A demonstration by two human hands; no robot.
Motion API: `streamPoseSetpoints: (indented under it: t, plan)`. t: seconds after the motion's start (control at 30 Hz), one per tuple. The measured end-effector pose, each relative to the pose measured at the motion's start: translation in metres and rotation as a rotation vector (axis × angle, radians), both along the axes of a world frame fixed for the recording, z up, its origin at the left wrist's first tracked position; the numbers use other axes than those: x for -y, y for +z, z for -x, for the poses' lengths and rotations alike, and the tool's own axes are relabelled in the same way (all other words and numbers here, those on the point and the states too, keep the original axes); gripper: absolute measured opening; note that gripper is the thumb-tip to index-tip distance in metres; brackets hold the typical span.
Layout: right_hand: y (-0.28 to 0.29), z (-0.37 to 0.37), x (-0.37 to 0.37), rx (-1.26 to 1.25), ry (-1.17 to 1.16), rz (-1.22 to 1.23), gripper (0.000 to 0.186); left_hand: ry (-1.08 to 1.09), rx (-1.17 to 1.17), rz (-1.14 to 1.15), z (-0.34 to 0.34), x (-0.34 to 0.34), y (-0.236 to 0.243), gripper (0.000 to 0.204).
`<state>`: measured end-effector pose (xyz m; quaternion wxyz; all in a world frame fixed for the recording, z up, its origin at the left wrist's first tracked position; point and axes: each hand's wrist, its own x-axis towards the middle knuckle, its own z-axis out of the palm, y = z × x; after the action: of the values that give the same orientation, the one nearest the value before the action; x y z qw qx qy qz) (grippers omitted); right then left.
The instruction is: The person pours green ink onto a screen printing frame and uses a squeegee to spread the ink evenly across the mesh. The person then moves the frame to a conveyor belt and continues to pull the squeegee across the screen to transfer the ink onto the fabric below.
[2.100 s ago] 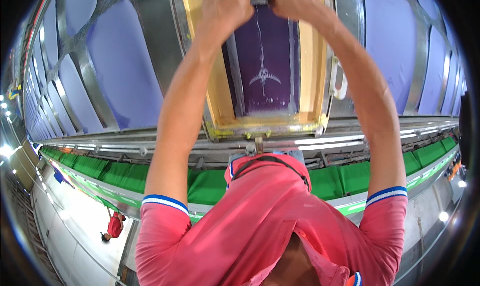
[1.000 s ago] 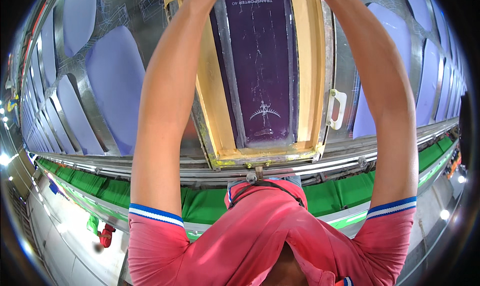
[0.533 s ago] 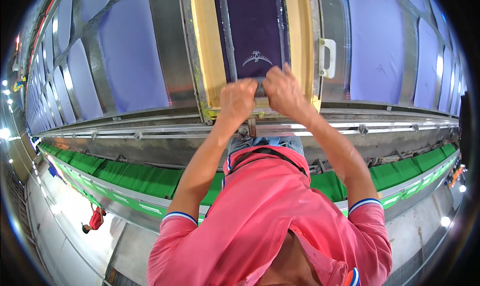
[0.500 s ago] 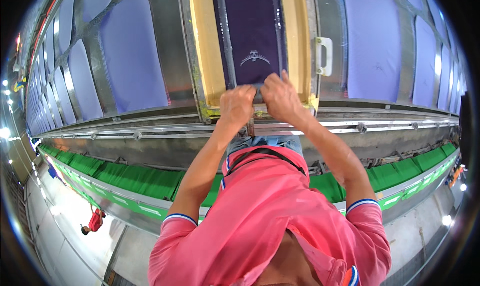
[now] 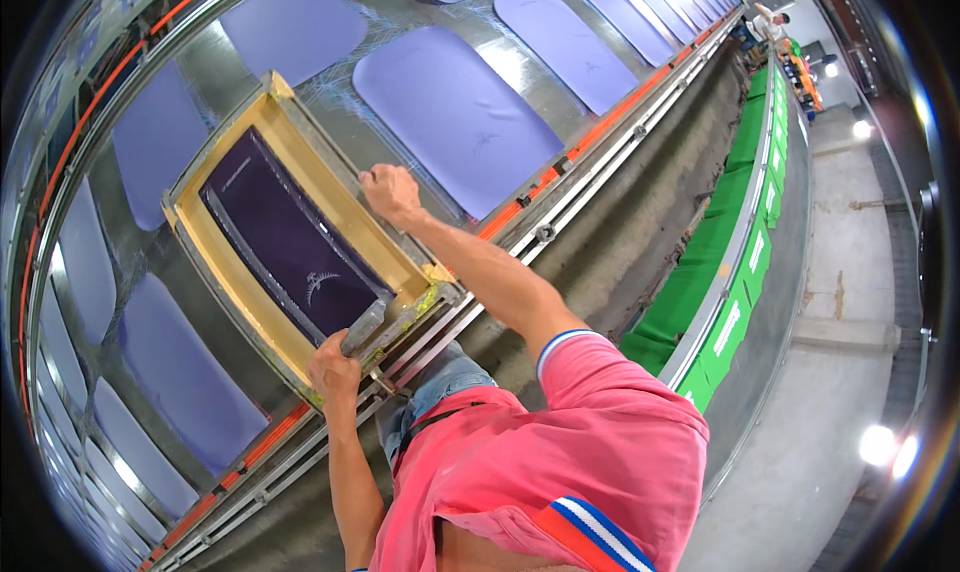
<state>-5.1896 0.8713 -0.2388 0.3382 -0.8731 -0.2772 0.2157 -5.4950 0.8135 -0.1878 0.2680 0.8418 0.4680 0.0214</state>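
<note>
A printing screen frame (image 5: 409,266) with yellowish inner borders lies on the long table, turned diagonally. Its dark purple mesh panel (image 5: 280,234) bears a pale arched motif near the closer end. A grey squeegee (image 5: 366,322) rests tilted at that end. My left hand (image 5: 336,368) is closed at the squeegee's left end, beside the frame's near left corner. Along the frame's right side, my right hand (image 5: 392,194) has its fingers curled where the side handle sits; the hand covers the handle.
Lilac fabric pieces (image 5: 440,112) lie in rows across the grey table. An orange strip and metal rails (image 5: 545,234) run along its near edge. Behind me stretches a green-draped bench (image 5: 700,272). Another person (image 5: 768,24) stands far off at the upper right.
My right hand has left the squeegee and moved to the frame's right side. The left hand stays by the squeegee. The view has turned, so the frame appears farther left and slanted.
</note>
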Motion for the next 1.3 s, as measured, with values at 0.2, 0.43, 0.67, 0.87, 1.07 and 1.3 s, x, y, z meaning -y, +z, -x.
streamPoseSetpoints:
  t: [0.2, 0.43, 0.67, 0.87, 1.07, 1.3]
  plan:
    - [0.055, 0.066, -0.004, -0.058, 0.0, -0.148, 0.042, 0.022, 0.143, -0.135, 0.065, 0.005, -0.001, 0.046]
    - [0.003, 0.256, -0.056, -0.091, 0.028, -0.185, 0.039, 0.094, 0.06, -0.162, 0.253, -0.047, -0.005, 0.045]
    - [-0.027, 0.344, -0.077, -0.122, 0.026, -0.275, 0.042, 0.098, 0.004, -0.106, 0.354, -0.086, 0.029, 0.043]
    - [-0.04, 0.356, -0.086, -0.076, 0.008, -0.18, 0.04, 0.093, 0.051, -0.097, 0.396, -0.082, -0.003, 0.042]
    - [-0.073, 0.353, -0.095, -0.07, -0.015, -0.17, 0.034, -0.017, 0.076, -0.114, 0.416, -0.063, -0.047, 0.042]
    - [-0.056, 0.363, -0.099, 0.106, 0.043, 0.025, 0.038, -0.002, 0.124, -0.299, 0.379, -0.132, -0.051, 0.042]
